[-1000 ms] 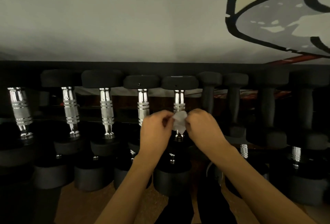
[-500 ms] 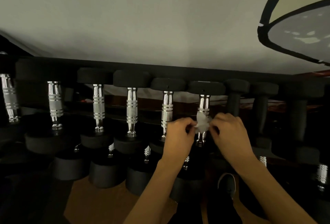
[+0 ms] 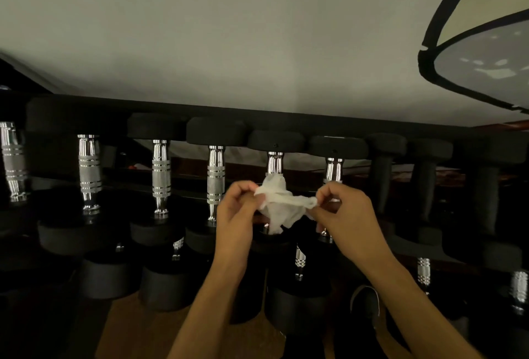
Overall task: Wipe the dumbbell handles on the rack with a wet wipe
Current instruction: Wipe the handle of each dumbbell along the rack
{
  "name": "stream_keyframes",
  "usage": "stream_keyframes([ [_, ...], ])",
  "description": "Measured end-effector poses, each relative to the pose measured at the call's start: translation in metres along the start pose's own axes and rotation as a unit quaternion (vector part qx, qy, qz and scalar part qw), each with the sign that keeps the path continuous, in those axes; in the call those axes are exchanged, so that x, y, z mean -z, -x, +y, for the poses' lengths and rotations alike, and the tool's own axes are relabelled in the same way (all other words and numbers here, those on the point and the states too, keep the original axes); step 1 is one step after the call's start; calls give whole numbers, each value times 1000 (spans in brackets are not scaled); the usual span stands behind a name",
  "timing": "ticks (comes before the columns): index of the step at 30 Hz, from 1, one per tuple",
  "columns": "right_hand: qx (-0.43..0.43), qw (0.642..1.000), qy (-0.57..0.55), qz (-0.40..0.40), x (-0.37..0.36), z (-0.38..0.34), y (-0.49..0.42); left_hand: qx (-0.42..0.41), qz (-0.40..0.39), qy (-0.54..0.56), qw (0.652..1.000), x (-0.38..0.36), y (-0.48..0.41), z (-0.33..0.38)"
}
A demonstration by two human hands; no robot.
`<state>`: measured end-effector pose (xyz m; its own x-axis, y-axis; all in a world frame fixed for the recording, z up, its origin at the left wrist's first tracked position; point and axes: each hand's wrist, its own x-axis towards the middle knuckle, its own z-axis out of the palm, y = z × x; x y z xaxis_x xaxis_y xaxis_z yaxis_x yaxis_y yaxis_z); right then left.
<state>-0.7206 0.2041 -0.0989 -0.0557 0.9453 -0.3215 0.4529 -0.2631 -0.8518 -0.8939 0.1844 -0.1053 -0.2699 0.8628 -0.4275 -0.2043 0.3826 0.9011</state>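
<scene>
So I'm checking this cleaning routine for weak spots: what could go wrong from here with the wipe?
The wet wipe is pulled into a thin strand between the left hand and right hand, each pinching an end, so it might tear. Bunched like this, it may touch only part of the chrome handle behind it. The rack is dim, so missed patches would be hard to spot.

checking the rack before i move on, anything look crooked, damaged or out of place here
Nothing stands out. The dumbbells sit in an even row on the rack. The left hand and right hand pinch the crumpled wet wipe before one chrome handle.
</scene>
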Motion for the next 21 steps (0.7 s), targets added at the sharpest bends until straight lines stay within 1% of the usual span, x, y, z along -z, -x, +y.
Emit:
stream_keyframes([
  [1, -1, 1000, -5, 8, -3, -2, -3, -11, 6, -9, 1000, 3, -5, 1],
  [2, 10, 1000, 14, 21, -5, -3, -6, -24, 13, -23, 999, 6, -10, 1],
  [4, 52, 994, 94, 30, -10, -4, -11, -48, 29, -52, 997, 8, -21, 2],
  [6, 77, 985, 154, 10, -15, -3, -11, -59, 38, -84, 994, 10, -31, 3],
  [8, 88, 982, 168, 2, -21, -1, -7, -45, 26, -120, 991, 11, -41, 3],
  [10, 102, 983, 150, 19, -27, -2, -3, -29, 6, -160, 987, 11, -47, 2],
  [11, 102, 986, 129, 26, -30, -4, -1, -29, -1, -182, 983, 11, -49, 2],
  [13, 72, 995, 63, 23, -37, -7, 0, -39, -15, -205, 978, 11, -45, 4],
  [15, 12, 1000, -26, -2, -42, -10, -1, -41, -40, -194, 979, 6, -36, 8],
  [16, -23, 996, -84, -19, -44, -12, -1, -39, -57, -177, 982, 3, -30, 11],
  [17, -62, 985, -158, -34, -46, -14, -1, -38, -77, -153, 984, 0, -24, 13],
  [18, -107, 963, -241, -51, -47, -16, -1, -34, -92, -129, 987, -3, -19, 16],
  [19, -149, 934, -318, -65, -49, -17, -1, -25, -103, -103, 989, -5, -14, 17],
  [20, -182, 906, -376, -72, -49, -16, -1, -17, -110, -80, 990, -8, -10, 18],
  [21, -199, 887, -411, -69, -50, -14, -2, -14, -112, -67, 991, -10, -8, 18],
])
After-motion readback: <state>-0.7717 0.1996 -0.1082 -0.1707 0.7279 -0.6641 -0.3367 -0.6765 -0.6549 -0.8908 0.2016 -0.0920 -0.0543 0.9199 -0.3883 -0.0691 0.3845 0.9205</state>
